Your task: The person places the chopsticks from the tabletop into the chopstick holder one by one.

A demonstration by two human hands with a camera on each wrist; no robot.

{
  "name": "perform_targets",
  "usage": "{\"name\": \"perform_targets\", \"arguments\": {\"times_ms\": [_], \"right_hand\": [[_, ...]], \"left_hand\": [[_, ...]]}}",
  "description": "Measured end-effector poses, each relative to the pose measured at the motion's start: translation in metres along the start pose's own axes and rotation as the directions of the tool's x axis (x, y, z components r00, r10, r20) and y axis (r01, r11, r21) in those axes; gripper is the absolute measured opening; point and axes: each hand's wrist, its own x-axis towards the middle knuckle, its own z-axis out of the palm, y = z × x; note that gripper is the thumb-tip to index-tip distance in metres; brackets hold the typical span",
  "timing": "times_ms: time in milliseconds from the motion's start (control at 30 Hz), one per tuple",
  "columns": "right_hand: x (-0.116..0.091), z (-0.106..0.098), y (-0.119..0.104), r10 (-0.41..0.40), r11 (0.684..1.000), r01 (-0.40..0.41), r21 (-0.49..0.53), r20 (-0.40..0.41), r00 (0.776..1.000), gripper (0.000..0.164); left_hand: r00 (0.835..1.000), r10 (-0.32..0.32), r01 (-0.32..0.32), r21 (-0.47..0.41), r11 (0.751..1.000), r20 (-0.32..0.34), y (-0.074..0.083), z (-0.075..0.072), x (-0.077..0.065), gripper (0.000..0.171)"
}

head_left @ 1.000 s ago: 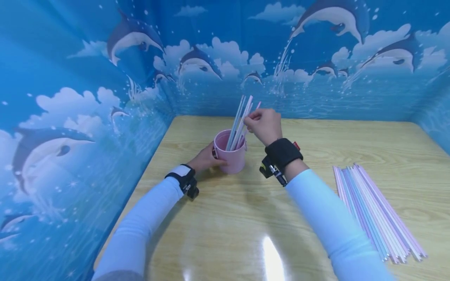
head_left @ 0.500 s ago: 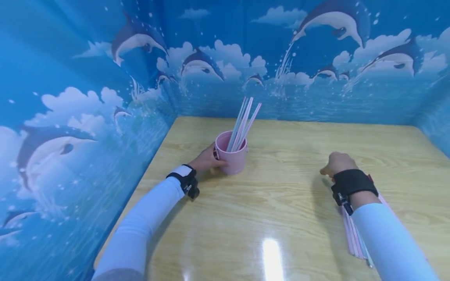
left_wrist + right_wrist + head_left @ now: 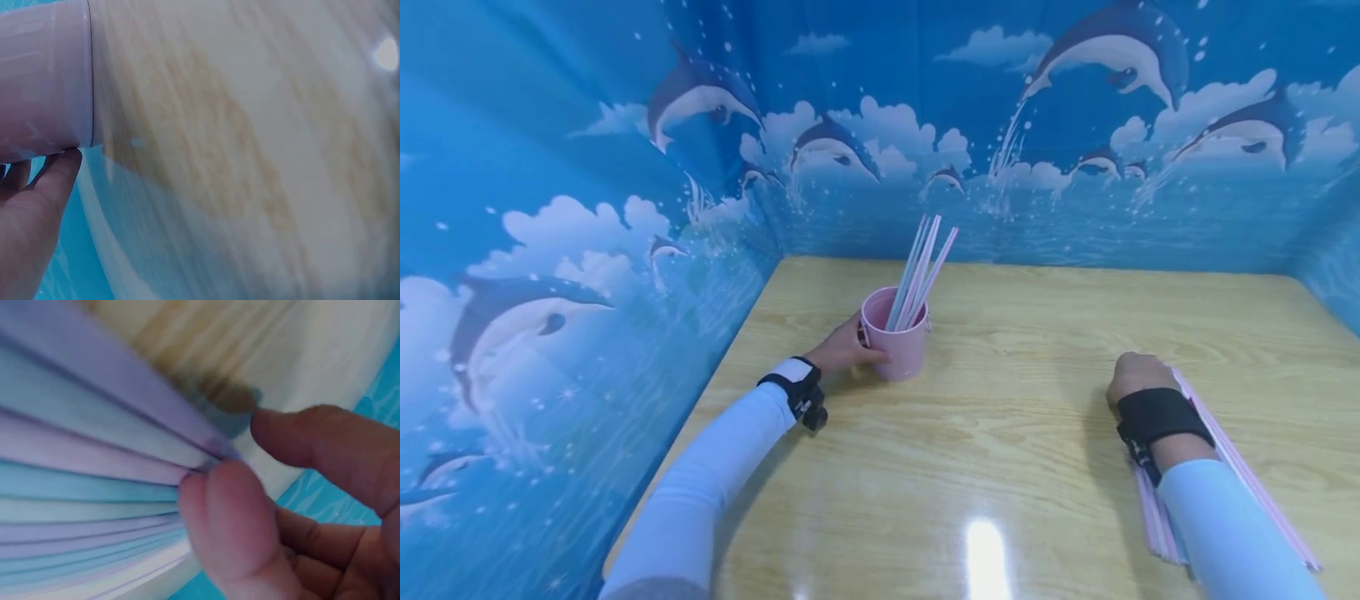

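Observation:
A small pink bucket (image 3: 901,358) stands on the table at centre left, with several pastel straws (image 3: 919,279) leaning out of it. My left hand (image 3: 846,346) holds the bucket by its side; in the left wrist view the thumb (image 3: 59,178) presses against its wall. My right hand (image 3: 1138,375) is down at the far ends of a row of pastel straws (image 3: 81,481) on the table. In the right wrist view one fingertip (image 3: 234,494) touches the straw ends, while another finger (image 3: 294,434) stands apart from it with a gap between. My forearm hides much of the row.
The wood-grain table (image 3: 1000,400) spreads between bucket and straw row. Blue dolphin-print cloth (image 3: 880,108) walls the back and left side, close behind the bucket. More pink straws (image 3: 1247,467) show right of my right sleeve.
My right hand has left the straws in the bucket and moved right and down to the row on the table. A pink straw now leans freely in the bucket. My left hand stays on it.

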Motion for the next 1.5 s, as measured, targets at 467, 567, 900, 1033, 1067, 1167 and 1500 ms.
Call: {"name": "perform_targets", "arguments": {"times_ms": [467, 567, 900, 1033, 1067, 1167, 1500], "right_hand": [[0.0, 0.009, -0.012, -0.018, 1.0, 0.017, -0.017, -0.055, 0.998, 0.014], [0.001, 0.014, -0.018, -0.012, 0.999, 0.009, -0.035, -0.081, 0.997, 0.017], [0.003, 0.014, -0.035, 0.009, 0.997, -0.018, -0.072, -0.12, 0.993, 0.024], [0.001, 0.007, -0.033, 0.004, 0.997, -0.01, -0.071, -0.091, 0.996, 0.023], [0.0, 0.003, -0.032, -0.01, 0.998, 0.004, -0.067, -0.094, 0.995, 0.023], [-0.003, -0.018, -0.031, -0.07, 0.997, 0.064, -0.051, -0.117, 0.991, 0.022], [-0.038, -0.136, -0.086, -0.12, 0.936, 0.286, 0.204, -0.58, 0.806, 0.022]], "left_hand": [[1.0, 0.02, -0.02, 0.008, 1.0, 0.007, -0.004, -0.001, 0.006, 0.086], [1.0, 0.002, -0.002, 0.011, 1.0, 0.001, -0.001, -0.001, 0.005, 0.085], [1.0, 0.013, -0.013, 0.001, 1.0, -0.009, -0.003, -0.003, 0.007, 0.089], [1.0, 0.0, 0.0, 0.001, 1.0, -0.01, -0.002, -0.001, 0.005, 0.088], [1.0, -0.005, 0.005, -0.001, 1.0, -0.008, -0.001, -0.001, 0.004, 0.088], [1.0, 0.007, -0.007, 0.008, 1.0, -0.005, 0.0, -0.001, 0.003, 0.088], [1.0, 0.002, -0.002, 0.015, 1.0, -0.002, -0.002, -0.002, 0.004, 0.087]]}}
